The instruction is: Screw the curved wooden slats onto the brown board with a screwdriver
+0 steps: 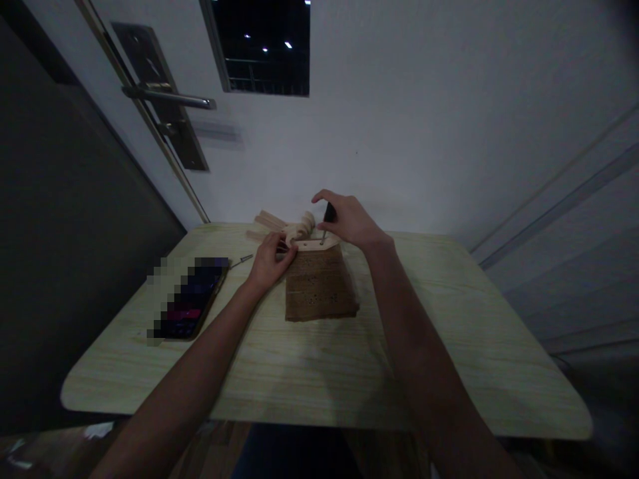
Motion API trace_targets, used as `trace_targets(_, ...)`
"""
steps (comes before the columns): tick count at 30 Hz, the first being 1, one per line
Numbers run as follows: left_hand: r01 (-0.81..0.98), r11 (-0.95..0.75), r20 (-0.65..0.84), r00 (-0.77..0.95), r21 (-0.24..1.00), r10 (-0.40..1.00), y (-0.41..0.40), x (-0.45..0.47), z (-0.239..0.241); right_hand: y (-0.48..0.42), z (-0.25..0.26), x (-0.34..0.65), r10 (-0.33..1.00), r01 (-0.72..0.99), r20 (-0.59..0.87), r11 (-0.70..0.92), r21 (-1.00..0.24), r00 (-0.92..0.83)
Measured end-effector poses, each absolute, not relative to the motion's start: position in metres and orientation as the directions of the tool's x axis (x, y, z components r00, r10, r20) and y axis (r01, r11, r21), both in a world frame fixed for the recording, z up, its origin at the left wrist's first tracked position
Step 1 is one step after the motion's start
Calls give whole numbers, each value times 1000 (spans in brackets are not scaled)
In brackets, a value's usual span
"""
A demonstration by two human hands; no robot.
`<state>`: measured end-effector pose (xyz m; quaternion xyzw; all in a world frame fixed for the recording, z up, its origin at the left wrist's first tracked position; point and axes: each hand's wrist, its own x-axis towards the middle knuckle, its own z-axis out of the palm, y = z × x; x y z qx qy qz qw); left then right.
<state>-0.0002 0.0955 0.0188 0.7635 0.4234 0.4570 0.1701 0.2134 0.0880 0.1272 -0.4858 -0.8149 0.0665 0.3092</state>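
A screwdriver [329, 214] with a dark handle is gripped in my right hand [352, 219]. It points down, and its metal tip meets a pale wooden strip [312, 245] with small holes or screws in it. My left hand [272, 261] pinches the left end of that strip, fingers closed on it. Below the strip lies a brown wooden panel [319, 286] with small carved or pierced marks. Right behind the strip is a pale, rounded wooden piece [304, 225] of stacked, curled shapes. Pale flat sticks [269, 221] lie behind my left hand.
A phone [197, 299] with a lit screen lies on the left of the light wooden table [449, 332]. Between it and my left hand is a thin metal tool [242, 261]. A white door with a lever handle [170, 98] and a dark window [264, 46] rises behind the table.
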Motion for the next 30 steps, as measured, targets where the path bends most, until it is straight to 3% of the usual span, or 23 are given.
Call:
trace_targets(10,490,-566,528,230,663,817,92,1,23,81,133,214,803,637,405,594,-491,-437)
trace_targets(25,491,-568,535,222,661,815,92,2,23,86,129,212,798,678,470,584,-446,-378)
trace_targets(30,488,-569,535,223,662,815,93,1,21,82,133,213,803,594,403,596,-540,-439)
